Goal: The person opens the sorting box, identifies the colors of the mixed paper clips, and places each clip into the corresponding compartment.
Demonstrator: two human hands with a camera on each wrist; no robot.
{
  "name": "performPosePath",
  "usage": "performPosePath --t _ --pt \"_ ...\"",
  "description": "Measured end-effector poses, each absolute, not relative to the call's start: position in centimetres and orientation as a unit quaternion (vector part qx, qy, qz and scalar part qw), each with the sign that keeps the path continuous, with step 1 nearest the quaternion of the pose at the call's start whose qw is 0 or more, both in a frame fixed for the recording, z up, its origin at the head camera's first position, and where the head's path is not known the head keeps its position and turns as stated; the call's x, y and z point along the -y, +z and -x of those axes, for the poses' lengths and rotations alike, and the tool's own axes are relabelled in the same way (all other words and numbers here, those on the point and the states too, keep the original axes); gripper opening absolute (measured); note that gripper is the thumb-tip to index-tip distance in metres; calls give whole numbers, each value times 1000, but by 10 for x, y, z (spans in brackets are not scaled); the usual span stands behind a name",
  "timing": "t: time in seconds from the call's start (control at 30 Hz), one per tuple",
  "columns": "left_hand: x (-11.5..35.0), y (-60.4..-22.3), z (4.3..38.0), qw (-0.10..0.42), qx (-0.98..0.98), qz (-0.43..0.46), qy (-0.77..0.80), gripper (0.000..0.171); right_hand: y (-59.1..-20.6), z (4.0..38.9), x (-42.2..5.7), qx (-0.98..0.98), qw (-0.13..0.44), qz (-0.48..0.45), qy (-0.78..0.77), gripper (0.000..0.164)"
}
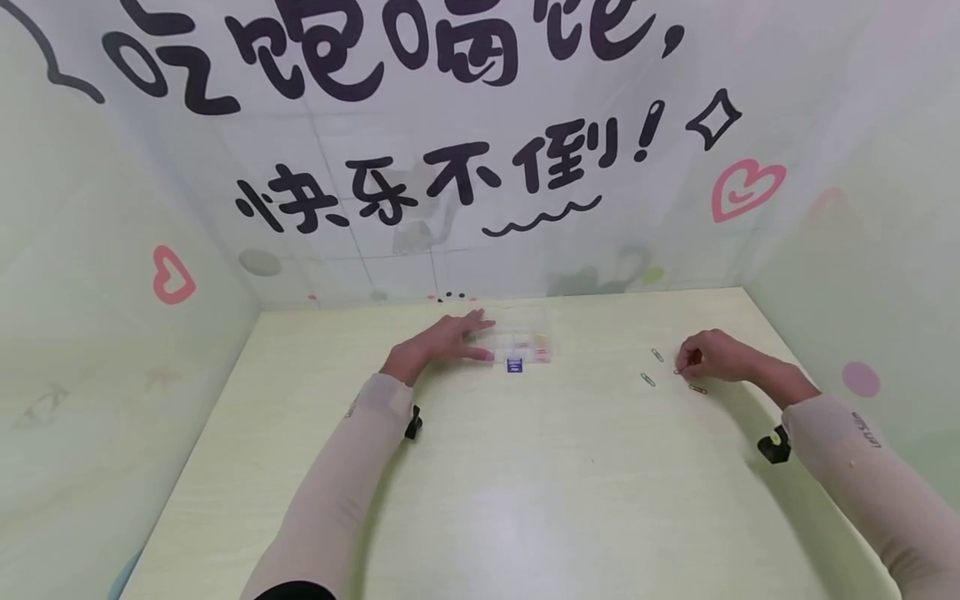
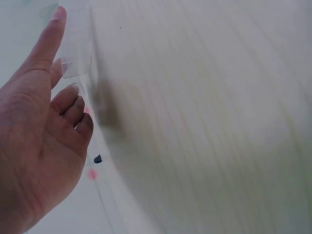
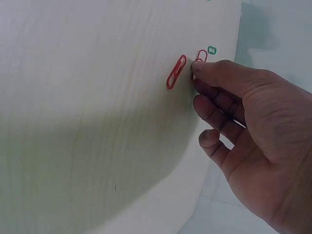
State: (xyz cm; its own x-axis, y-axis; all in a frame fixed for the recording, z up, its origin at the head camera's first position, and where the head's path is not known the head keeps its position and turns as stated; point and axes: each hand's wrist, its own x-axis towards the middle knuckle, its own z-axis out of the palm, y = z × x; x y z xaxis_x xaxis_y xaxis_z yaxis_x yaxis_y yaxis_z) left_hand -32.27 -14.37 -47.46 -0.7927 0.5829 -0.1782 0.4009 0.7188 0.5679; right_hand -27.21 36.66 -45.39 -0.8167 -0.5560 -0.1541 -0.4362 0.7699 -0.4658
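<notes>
A clear plastic compartment box [image 1: 512, 321] lies near the back of the table, small pink and yellowish bits showing in its right part. My left hand [image 1: 444, 340] rests at the box's left end, thumb along the front and fingers spread toward the back. In the left wrist view its thumb lies straight beside the clear plastic. Off to the right, my right hand [image 1: 716, 357] pinches a red paper clip [image 3: 202, 55] between thumb and index finger, right at the tabletop. Another red paper clip [image 3: 176, 72] lies beside those fingertips, and a green clip [image 3: 211, 50] shows just beyond.
Two greenish paper clips, one upper [image 1: 657, 355] and one lower [image 1: 648, 380], lie left of the right hand. A blue label [image 1: 514, 365] sits at the box's front edge. Printed walls enclose the pale wooden table [image 1: 525, 483] at the back and sides.
</notes>
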Motion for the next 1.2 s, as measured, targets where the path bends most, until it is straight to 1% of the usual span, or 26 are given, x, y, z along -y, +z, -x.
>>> performPosePath --t 0.1,0.23,0.57,1.2 --pt "144 -474 323 174 -911 -271 258 82 -453 271 -365 -931 146 263 -209 8" --pt "143 -474 323 174 -911 -272 257 82 -453 270 -364 -932 138 262 -211 10" --pt "143 -472 322 168 -910 -280 256 80 -446 269 -353 -932 90 277 -218 13" --pt "142 -472 323 177 -911 -273 255 81 -438 281 -325 -922 72 298 -237 14"
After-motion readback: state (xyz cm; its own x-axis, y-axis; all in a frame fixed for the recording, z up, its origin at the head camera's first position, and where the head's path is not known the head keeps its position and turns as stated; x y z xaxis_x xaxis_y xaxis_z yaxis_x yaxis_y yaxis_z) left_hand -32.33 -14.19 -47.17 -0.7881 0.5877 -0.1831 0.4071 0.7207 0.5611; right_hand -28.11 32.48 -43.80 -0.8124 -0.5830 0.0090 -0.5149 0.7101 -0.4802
